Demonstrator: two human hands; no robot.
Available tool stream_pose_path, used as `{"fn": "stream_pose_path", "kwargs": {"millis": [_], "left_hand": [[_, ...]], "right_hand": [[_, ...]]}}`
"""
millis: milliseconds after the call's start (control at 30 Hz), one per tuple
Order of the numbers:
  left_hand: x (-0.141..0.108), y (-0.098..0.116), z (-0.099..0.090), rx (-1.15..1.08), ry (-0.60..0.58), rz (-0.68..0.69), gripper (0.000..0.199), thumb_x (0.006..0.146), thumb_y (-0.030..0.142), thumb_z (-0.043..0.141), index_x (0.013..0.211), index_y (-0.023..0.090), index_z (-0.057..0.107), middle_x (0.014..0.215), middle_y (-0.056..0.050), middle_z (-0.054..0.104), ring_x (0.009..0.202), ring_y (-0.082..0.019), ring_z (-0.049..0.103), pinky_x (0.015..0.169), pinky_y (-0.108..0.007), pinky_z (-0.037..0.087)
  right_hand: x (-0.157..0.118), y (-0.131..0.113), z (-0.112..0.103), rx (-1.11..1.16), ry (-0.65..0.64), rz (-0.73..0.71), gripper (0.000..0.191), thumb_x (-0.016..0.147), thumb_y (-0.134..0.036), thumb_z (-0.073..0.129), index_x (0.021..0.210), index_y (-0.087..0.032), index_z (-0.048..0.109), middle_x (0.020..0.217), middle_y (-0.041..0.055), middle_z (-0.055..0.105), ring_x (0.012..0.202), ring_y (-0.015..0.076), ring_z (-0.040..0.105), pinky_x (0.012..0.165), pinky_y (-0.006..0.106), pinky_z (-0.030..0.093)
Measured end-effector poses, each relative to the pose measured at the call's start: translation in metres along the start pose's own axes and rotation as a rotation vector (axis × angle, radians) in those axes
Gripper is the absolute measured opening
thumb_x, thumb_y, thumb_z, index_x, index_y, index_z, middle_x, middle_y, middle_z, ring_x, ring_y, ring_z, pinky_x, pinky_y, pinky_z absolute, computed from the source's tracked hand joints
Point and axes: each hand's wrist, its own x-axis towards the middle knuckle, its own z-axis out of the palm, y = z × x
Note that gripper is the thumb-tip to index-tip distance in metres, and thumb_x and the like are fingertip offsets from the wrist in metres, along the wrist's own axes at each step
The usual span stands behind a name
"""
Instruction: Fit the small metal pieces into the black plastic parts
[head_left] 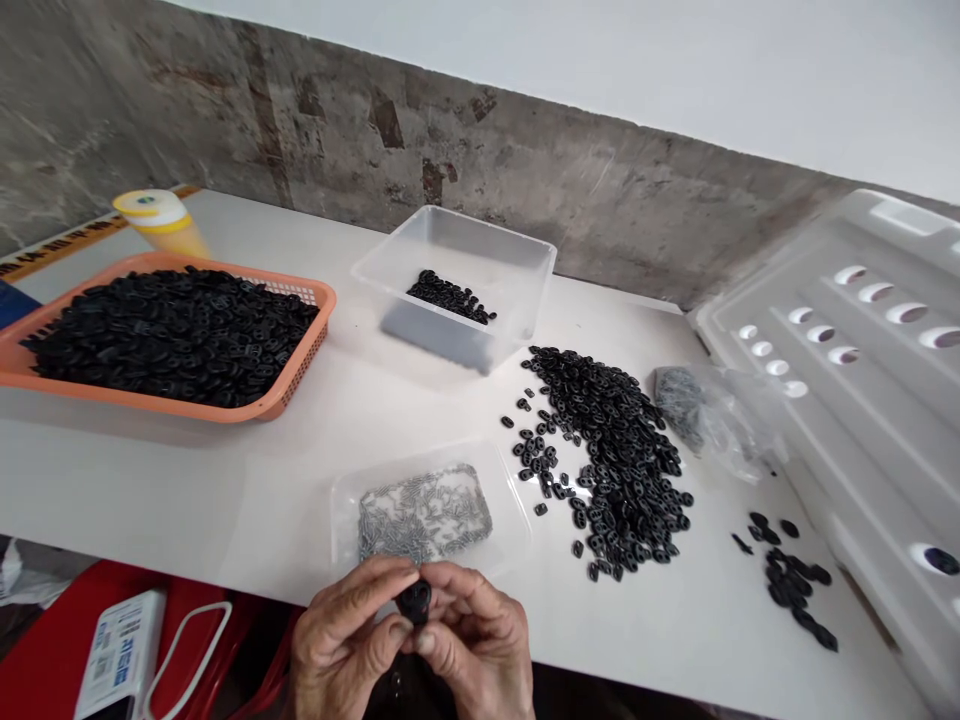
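Between the fingertips of both hands is a small black oval plastic part [414, 602], held at the front edge of the table. My left hand [349, 635] pinches it from the left, and my right hand [476, 640] grips its right side. The fingers hide part of it. Just beyond the hands lies a shallow clear tray [506, 500] with many small metal pins [420, 510] in it. A large heap of black oval parts with holes [622, 440] spreads over the table to the right of the tray.
An orange basket [274, 400] full of black parts stands at left, a yellow-capped bottle [161, 220] behind it. A clear bin [517, 260] holds more parts. At right are a plastic bag [735, 420], loose black pieces [795, 580] and an upright white perforated panel [847, 420]. A red stool [60, 620] sits below.
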Motion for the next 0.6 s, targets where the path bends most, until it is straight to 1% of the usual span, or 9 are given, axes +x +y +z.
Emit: {"fn": "stream_pose_path", "kwargs": {"millis": [133, 233, 300, 433, 533, 600], "left_hand": [[-0.002, 0.0, -0.001, 0.016, 0.009, 0.012, 0.027, 0.085, 0.029, 0.064, 0.112, 0.029, 0.068, 0.102, 0.004, 0.072, 0.093, -0.004, 0.07, 0.088, -0.004, 0.051], [-0.007, -0.002, -0.001, 0.016, -0.023, -0.008, 0.031, 0.085, 0.026, 0.064, 0.115, 0.03, 0.066, 0.106, 0.003, 0.071, 0.096, -0.007, 0.069, 0.089, -0.007, 0.053], [-0.011, -0.004, -0.001, -0.014, -0.058, -0.038, 0.036, 0.085, 0.023, 0.064, 0.119, 0.032, 0.064, 0.11, 0.002, 0.07, 0.098, -0.009, 0.069, 0.085, -0.01, 0.056], [-0.018, -0.007, 0.0, -0.079, -0.081, -0.091, 0.042, 0.084, 0.018, 0.063, 0.123, 0.034, 0.062, 0.114, 0.002, 0.068, 0.098, -0.011, 0.069, 0.074, -0.012, 0.06], [-0.019, -0.006, 0.004, -0.094, -0.06, -0.084, 0.042, 0.083, 0.018, 0.064, 0.123, 0.033, 0.062, 0.112, 0.001, 0.069, 0.096, -0.012, 0.069, 0.075, -0.013, 0.061], [-0.016, -0.003, 0.006, -0.111, -0.035, -0.072, 0.041, 0.084, 0.019, 0.065, 0.122, 0.032, 0.063, 0.11, 0.001, 0.07, 0.095, -0.012, 0.07, 0.075, -0.013, 0.061]], "right_hand": [[-0.004, 0.008, -0.006, -0.13, 0.053, -0.047, 0.034, 0.08, -0.015, 0.07, 0.111, -0.027, 0.068, 0.084, 0.0011, 0.064, 0.074, 0.0032, 0.061, 0.074, 0.01, 0.052], [-0.005, 0.009, -0.006, -0.178, 0.065, -0.075, 0.034, 0.08, -0.017, 0.07, 0.112, -0.028, 0.069, 0.084, 0.0018, 0.064, 0.074, 0.0048, 0.062, 0.072, 0.012, 0.053], [-0.004, 0.007, -0.001, -0.15, 0.108, -0.088, 0.032, 0.079, -0.019, 0.071, 0.109, -0.029, 0.07, 0.082, 0.0014, 0.064, 0.071, 0.0051, 0.063, 0.07, 0.012, 0.053], [-0.002, 0.001, 0.015, -0.045, 0.236, -0.079, 0.023, 0.076, -0.023, 0.074, 0.099, -0.023, 0.074, 0.075, 0.0015, 0.065, 0.064, 0.0052, 0.064, 0.065, 0.009, 0.053], [-0.002, -0.004, 0.022, -0.006, 0.265, -0.072, 0.019, 0.075, -0.022, 0.075, 0.095, -0.022, 0.074, 0.074, 0.0012, 0.065, 0.063, 0.006, 0.065, 0.063, 0.009, 0.054], [-0.003, -0.005, 0.021, -0.001, 0.273, -0.077, 0.019, 0.076, -0.021, 0.074, 0.095, -0.023, 0.074, 0.074, 0.0007, 0.065, 0.063, 0.0058, 0.065, 0.063, 0.009, 0.054]]}}
